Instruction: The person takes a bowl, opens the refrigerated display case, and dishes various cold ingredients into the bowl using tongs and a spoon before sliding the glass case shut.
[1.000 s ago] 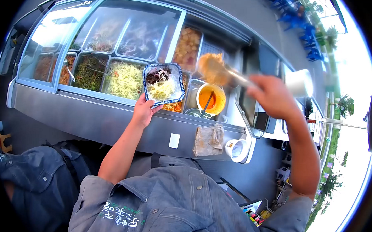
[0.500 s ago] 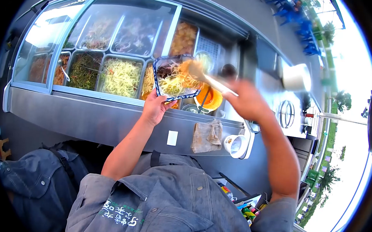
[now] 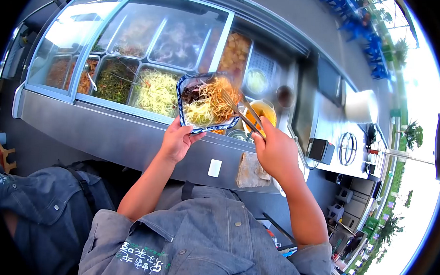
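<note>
My left hand (image 3: 176,143) is closed on the lower edge of a square dish with a blue-and-white patterned rim (image 3: 179,97). In the dish lie pale shredded vegetable (image 3: 201,113), dark shreds (image 3: 195,93) and a heap of orange-brown shreds (image 3: 217,95). Metal tongs (image 3: 248,121) are gripped in my right hand (image 3: 278,151). Their tips are spread apart at the right side of the dish, by the orange-brown heap; whether they touch it I cannot tell. Behind the tongs stands a tub with orange contents (image 3: 266,112).
Below the dish runs the steel counter front (image 3: 98,125). Trays of pale shreds (image 3: 156,90) and greens (image 3: 113,81) sit behind sliding glass (image 3: 186,18). A cloth (image 3: 250,171) hangs on the counter edge. At the left is another person's grey sleeve (image 3: 35,198).
My right hand has come lower and closer to my body with the tongs. The orange-brown shreds that were blurred at the tongs now lie in the dish. The camera view has shifted slightly.
</note>
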Demonstrator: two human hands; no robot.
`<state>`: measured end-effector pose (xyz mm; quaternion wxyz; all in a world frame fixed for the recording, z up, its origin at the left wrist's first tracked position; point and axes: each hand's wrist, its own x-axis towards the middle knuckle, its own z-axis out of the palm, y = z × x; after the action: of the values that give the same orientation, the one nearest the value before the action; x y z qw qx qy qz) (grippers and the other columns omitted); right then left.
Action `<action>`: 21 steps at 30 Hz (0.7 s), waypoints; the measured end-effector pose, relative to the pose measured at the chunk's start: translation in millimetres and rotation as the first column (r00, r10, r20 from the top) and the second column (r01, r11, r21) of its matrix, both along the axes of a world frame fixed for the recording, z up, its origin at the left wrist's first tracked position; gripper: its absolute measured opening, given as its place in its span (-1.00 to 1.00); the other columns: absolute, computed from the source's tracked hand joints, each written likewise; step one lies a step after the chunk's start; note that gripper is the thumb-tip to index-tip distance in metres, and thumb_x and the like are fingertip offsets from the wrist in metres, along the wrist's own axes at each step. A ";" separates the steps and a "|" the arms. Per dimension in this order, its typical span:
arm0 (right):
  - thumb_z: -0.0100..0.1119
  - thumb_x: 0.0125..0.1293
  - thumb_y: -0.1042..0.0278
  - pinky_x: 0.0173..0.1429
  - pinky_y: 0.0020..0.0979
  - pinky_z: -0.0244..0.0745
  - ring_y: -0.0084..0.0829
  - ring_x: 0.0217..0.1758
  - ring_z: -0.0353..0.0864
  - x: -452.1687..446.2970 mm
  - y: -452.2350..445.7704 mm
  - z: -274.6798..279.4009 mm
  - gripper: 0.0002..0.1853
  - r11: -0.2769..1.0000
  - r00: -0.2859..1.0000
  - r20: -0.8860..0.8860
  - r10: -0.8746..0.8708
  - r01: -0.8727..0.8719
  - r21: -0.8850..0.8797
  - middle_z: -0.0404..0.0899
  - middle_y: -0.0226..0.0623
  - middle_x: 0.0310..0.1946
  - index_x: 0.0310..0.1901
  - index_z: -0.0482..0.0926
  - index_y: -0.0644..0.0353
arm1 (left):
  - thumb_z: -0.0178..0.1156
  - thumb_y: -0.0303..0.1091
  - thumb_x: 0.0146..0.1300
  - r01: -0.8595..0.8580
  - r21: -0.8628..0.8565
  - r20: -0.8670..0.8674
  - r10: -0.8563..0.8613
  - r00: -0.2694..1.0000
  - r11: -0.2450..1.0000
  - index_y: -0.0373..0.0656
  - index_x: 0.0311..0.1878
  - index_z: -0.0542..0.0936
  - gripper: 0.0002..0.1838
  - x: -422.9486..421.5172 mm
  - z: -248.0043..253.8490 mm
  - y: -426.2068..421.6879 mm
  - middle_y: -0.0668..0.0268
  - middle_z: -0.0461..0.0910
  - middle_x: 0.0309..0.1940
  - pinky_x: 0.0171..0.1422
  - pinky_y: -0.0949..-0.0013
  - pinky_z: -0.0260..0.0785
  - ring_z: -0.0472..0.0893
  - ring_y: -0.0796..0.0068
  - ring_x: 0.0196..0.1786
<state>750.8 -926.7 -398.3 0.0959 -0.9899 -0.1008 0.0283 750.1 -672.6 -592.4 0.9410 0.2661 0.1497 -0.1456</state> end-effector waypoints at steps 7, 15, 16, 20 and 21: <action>0.28 0.48 0.06 -0.39 -0.12 0.59 -0.13 -0.47 0.72 -2.4 -5.2 14.1 -0.42 0.986 0.996 0.016 0.088 -0.085 -0.141 0.67 -0.22 -0.31 0.44 0.44 0.09 | 0.03 -0.64 0.45 -0.010 -0.003 -0.031 0.010 0.999 1.000 -0.31 0.41 0.38 -0.53 -4.2 21.8 -3.3 0.00 0.66 0.22 0.29 -0.03 0.72 0.75 0.07 0.17; 0.38 0.40 0.09 -0.45 -0.21 0.57 -0.23 -0.49 0.68 -4.5 -10.3 39.7 -0.32 0.966 0.974 0.114 0.195 -0.171 -0.192 0.58 -0.30 -0.33 0.48 0.42 0.07 | 0.02 -0.67 0.42 -0.019 -0.010 -0.063 0.018 0.998 1.000 -0.28 0.39 0.42 -0.52 -10.3 41.2 -7.2 0.07 0.67 0.20 0.31 -0.03 0.71 0.74 0.14 0.18; 0.38 0.41 0.08 -0.44 -0.21 0.57 -0.23 -0.49 0.68 -4.8 -9.8 41.8 -0.31 0.959 0.974 0.092 0.207 -0.184 -0.217 0.58 -0.29 -0.32 0.49 0.41 0.08 | 0.02 -0.67 0.41 -0.019 -0.009 -0.065 0.018 0.998 1.000 -0.28 0.38 0.42 -0.53 -7.4 43.2 -7.6 0.07 0.66 0.20 0.31 -0.03 0.70 0.73 0.15 0.18; 0.37 0.41 0.05 -0.43 -0.18 0.58 -0.20 -0.49 0.67 -4.6 -15.7 44.1 -0.29 0.956 0.973 0.067 0.220 -0.201 -0.212 0.57 -0.28 -0.30 0.51 0.40 0.09 | 0.00 -0.67 0.42 -0.030 -0.013 -0.066 0.029 0.997 0.999 -0.28 0.39 0.40 -0.53 -9.4 49.2 -9.8 0.08 0.65 0.21 0.32 -0.03 0.69 0.72 0.16 0.19; 0.37 0.41 0.05 -0.43 -0.18 0.58 -0.20 -0.49 0.67 0.2 -18.1 43.1 -0.29 0.956 0.972 0.076 0.223 -0.202 -0.214 0.57 -0.28 -0.30 0.51 0.40 0.09 | 0.00 -0.67 0.42 -0.033 -0.012 -0.058 0.032 0.998 0.999 -0.28 0.39 0.40 -0.53 -4.2 50.6 -10.1 0.08 0.65 0.21 0.32 -0.03 0.69 0.72 0.16 0.19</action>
<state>751.1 -944.8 -355.2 -0.0150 -0.9780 -0.2078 -0.0003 745.9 -682.7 -541.8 0.9403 0.2531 0.1801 -0.1390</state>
